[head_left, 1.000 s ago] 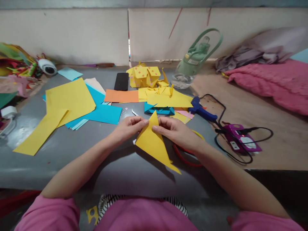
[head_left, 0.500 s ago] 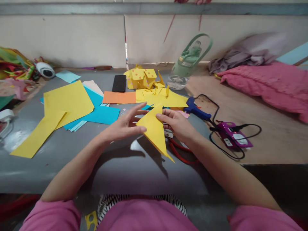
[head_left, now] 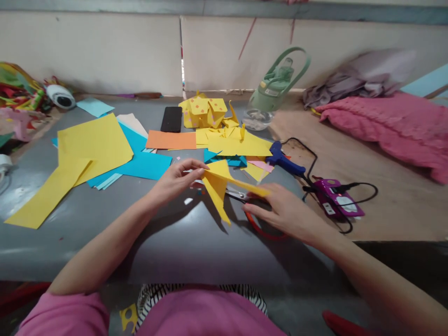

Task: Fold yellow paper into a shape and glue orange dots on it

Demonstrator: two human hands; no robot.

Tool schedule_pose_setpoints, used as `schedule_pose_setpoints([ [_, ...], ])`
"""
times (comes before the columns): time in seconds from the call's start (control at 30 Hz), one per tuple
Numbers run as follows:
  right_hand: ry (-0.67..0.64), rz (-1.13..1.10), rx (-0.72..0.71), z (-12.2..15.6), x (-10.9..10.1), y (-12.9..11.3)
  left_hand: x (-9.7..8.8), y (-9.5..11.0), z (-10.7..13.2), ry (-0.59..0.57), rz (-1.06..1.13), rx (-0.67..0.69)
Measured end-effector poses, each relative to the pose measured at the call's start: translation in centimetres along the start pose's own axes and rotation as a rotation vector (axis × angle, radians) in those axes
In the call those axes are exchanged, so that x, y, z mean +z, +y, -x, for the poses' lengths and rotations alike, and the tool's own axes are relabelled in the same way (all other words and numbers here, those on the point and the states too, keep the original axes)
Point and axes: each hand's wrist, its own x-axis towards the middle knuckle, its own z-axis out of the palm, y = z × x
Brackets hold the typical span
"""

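sheets (head_left: 94, 144), yellow over blue, lie toward the left edge of the worktop (head_left: 168, 256). right of them, the left hand (head_left: 184, 179) pinches a folded yellow paper (head_left: 216, 186) that partly hides scissors (head_left: 241, 195), back from the front edge. the right hand (head_left: 280, 205), apart from the left, is by the paper's right tip and the scissors' handles, its grip impossible to tell; a blue glue gun (head_left: 289, 161) lies beyond, near the right edge.

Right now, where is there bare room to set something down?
Mostly bare: grey tabletop between the yellow strip and left forearm; brown surface between the purple socket and pink cloth. Crowded: beyond the left hand, with blue paper and phone; around the right hand, with scissors and glue gun.
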Motion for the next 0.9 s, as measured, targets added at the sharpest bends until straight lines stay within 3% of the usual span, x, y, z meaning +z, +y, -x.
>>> schedule_pose_setpoints([
  [0.1, 0.044, 0.25, 0.01, 1.3, -0.1, 1.7, -0.2, -0.2, -0.1, 0.046, 0.042, -0.034],
  [0.23, -0.044, 0.24, 0.015, 1.6, -0.1, 2.8, -0.6, 0.0, -0.2, 0.097, 0.205, -0.119],
  [0.33, -0.041, 0.277, 0.014, 1.4, -0.3, 2.7, -1.1, 0.9, 0.0, 0.111, 0.3, -0.209],
  [0.5, -0.098, 0.351, 0.003, 0.8, -0.6, 2.1, -2.6, 2.0, 0.3, 0.041, 0.256, -0.185],
  [0.63, -0.094, 0.371, 0.033, 0.3, -0.9, 2.0, -3.9, 2.2, 0.4, 0.001, 0.08, -0.113],
  [0.7, -0.115, 0.3, 0.15, 0.5, -1.4, 2.2, -4.4, 2.4, 0.5, -0.002, 0.016, -0.093],
  [0.8, -0.237, -0.074, 0.316, 2.0, -2.1, 2.5, -5.1, 2.6, 0.3, 0.019, -0.039, -0.07],
  [0.9, -0.301, -0.371, 0.336, 4.5, -1.5, 2.9, -5.6, 2.8, 0.2, 0.012, -0.069, -0.094],
])
